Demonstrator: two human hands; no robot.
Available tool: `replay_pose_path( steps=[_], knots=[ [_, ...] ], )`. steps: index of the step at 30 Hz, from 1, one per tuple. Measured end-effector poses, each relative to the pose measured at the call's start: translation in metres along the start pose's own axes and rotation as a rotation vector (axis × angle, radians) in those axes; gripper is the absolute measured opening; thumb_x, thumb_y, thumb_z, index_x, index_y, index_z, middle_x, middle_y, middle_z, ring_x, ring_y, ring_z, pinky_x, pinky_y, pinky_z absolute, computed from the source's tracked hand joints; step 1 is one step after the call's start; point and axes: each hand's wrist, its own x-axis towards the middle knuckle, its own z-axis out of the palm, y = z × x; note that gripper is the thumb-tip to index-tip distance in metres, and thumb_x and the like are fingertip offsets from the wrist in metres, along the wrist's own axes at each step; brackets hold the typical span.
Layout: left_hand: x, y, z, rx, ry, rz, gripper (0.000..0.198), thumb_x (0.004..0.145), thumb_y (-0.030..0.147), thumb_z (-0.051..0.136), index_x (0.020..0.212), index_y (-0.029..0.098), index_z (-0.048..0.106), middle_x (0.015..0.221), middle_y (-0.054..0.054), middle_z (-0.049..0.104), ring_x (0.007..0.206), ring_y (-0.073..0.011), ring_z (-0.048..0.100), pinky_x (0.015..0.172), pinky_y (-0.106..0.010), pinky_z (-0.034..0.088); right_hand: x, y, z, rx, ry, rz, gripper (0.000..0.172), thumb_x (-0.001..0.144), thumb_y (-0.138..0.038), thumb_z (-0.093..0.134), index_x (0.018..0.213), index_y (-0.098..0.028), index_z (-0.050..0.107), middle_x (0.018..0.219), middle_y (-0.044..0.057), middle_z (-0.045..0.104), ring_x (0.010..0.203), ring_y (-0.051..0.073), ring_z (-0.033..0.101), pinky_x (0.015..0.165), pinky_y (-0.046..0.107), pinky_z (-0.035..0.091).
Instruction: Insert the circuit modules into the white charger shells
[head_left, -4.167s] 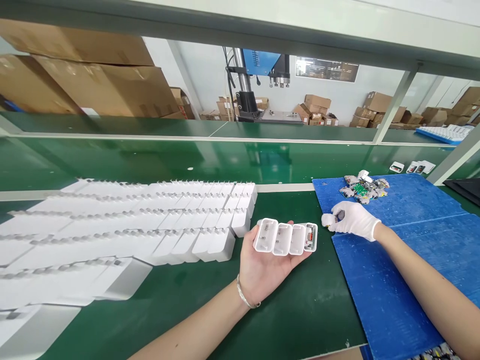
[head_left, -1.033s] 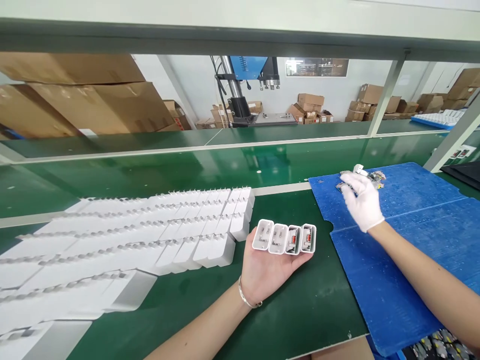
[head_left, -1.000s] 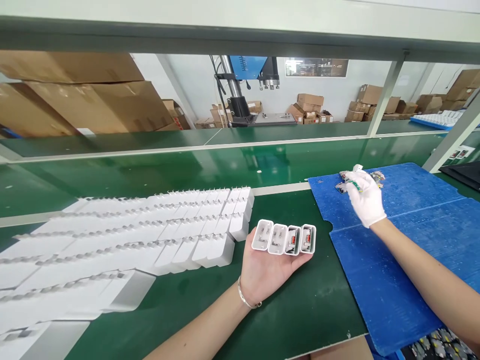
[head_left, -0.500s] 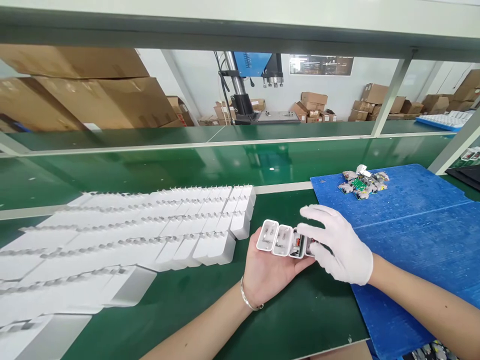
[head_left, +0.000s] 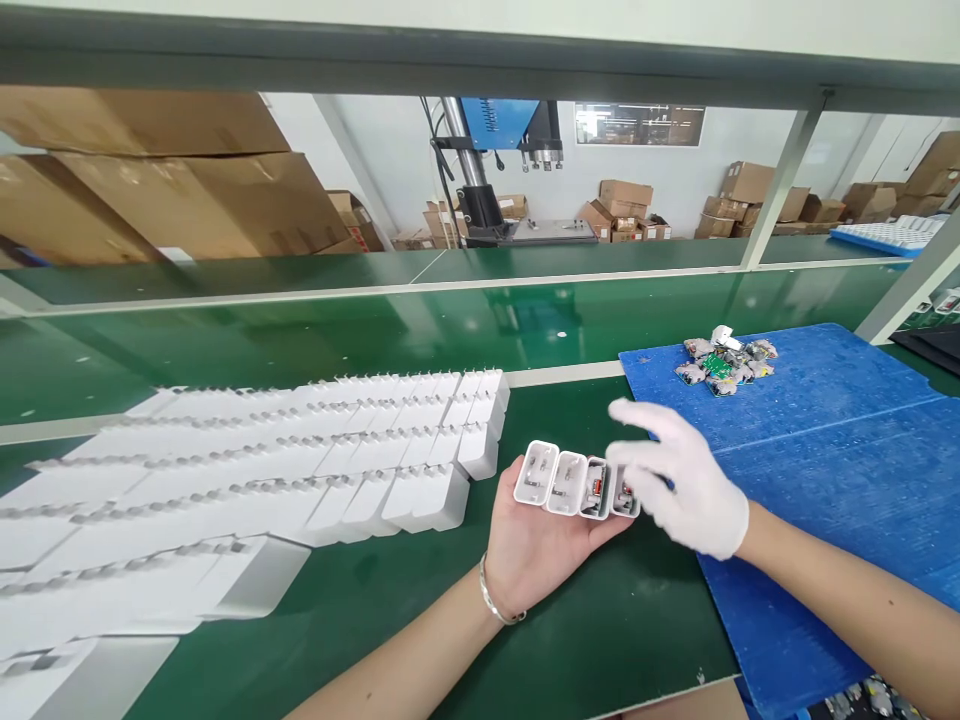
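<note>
1. Head view, the hands: the left hand, bare, cradles a row of four white cases above the tabletop, open ends facing the camera; its grip is closed around them from below. The gloved right hand is at the right end of the row, its grip loose and fairly wide, fingers parted (whether the fingertips touch the end case, I cannot tell).

2. Head view, the step: this looks like putting modules into cases, apparently about halfway through this row. The next move would seem to call for another module, turned to suit the third case from the right.

3. Head view, the containers: the two cases at the left of the row show only small metal pieces inside. The third from the left holds a module with a red part; the end case holds a similar insert, partly covered by the glove.

4. Head view, the supply: a cluster of circuit modules lies on the blue sheet, beyond the right hand. Ranks of white cases stand at the left, their open ends not visible.
</note>
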Motion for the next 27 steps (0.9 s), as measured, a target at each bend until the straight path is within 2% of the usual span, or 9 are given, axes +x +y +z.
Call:
replay_pose_path(
  steps=[4,5,7,10,14,19,23,25,27],
  knots=[
    [-0.001,0.000,0.003,-0.010,0.018,0.005,0.039,0.084,0.046,0.046,0.084,0.014,0.067,0.106,-0.011,0.067,0.119,-0.0342,0.050,0.105,-0.054,0.030,0.001,0.065,-0.011,-0.315,0.207,0.363,0.027,0.089,-0.028,0.041,0.100,-0.019,0.064,0.123,0.011,0.056,0.114,0.024,0.052,0.097,0.041,0.043],
    [-0.001,0.000,0.003,-0.014,0.022,0.001,0.038,0.084,0.046,0.046,0.082,0.015,0.067,0.105,-0.010,0.068,0.120,-0.0341,0.049,0.105,-0.054,0.030,0.001,0.084,-0.014,-0.430,0.167,0.431,0.030,0.089,-0.028,0.041,0.106,-0.018,0.063,0.124,0.012,0.056,0.120,0.027,0.047,0.100,0.043,0.040],
    [-0.002,-0.001,0.004,-0.016,0.029,-0.004,0.037,0.084,0.045,0.046,0.080,0.015,0.067,0.104,-0.010,0.068,0.119,-0.0336,0.050,0.105,-0.053,0.031,-0.001,0.116,-0.018,-0.634,-0.045,0.475,0.043,0.085,-0.036,0.048,0.121,-0.015,0.054,0.133,0.014,0.049,0.131,0.036,0.031,0.102,0.055,0.031],
    [-0.002,-0.002,0.005,-0.002,0.029,-0.001,0.035,0.084,0.043,0.047,0.082,0.015,0.067,0.104,-0.010,0.068,0.116,-0.0329,0.053,0.103,-0.053,0.033,-0.005,0.140,-0.016,-0.697,-0.332,0.512,0.047,0.086,-0.039,0.044,0.128,-0.019,0.049,0.137,0.012,0.047,0.134,0.041,0.021,0.098,0.069,0.015],
    [-0.003,-0.002,0.004,0.006,0.036,0.006,0.037,0.084,0.045,0.047,0.085,0.015,0.067,0.105,-0.011,0.068,0.114,-0.0332,0.054,0.102,-0.053,0.034,-0.007,0.140,-0.009,-0.619,-0.386,0.501,0.036,0.084,-0.031,0.046,0.118,-0.025,0.057,0.125,0.006,0.059,0.128,0.031,0.037,0.104,0.063,0.007],
    [-0.002,-0.001,0.003,-0.007,0.046,0.010,0.040,0.084,0.048,0.044,0.083,0.016,0.067,0.102,-0.011,0.068,0.116,-0.0344,0.052,0.102,-0.053,0.033,-0.005,0.134,-0.010,-0.584,-0.341,0.503,0.039,0.082,-0.030,0.048,0.120,-0.019,0.057,0.120,0.014,0.060,0.109,0.031,0.054,0.097,0.059,0.026],
    [-0.002,-0.001,0.004,-0.009,0.053,0.015,0.039,0.084,0.048,0.045,0.082,0.015,0.067,0.102,-0.011,0.068,0.118,-0.0345,0.051,0.102,-0.053,0.033,-0.004,0.131,-0.015,-0.466,-0.379,0.451,0.033,0.080,-0.016,0.047,0.105,-0.021,0.067,0.107,0.009,0.067,0.102,0.024,0.058,0.091,0.043,0.042],
    [-0.002,-0.001,0.005,-0.009,0.054,0.022,0.038,0.084,0.047,0.046,0.082,0.015,0.067,0.101,-0.011,0.068,0.117,-0.0344,0.052,0.102,-0.053,0.034,-0.005,0.129,-0.019,-0.398,-0.386,0.431,0.038,0.074,-0.008,0.048,0.100,-0.025,0.070,0.112,0.003,0.066,0.107,0.018,0.057,0.094,0.033,0.042],
    [-0.002,-0.001,0.005,-0.008,0.064,0.027,0.036,0.084,0.046,0.047,0.081,0.015,0.066,0.100,-0.011,0.067,0.116,-0.0345,0.052,0.102,-0.055,0.033,-0.006,0.125,-0.021,-0.382,-0.335,0.472,0.041,0.073,-0.007,0.048,0.105,-0.022,0.069,0.121,0.004,0.061,0.115,0.019,0.052,0.096,0.031,0.041]
  ],
)
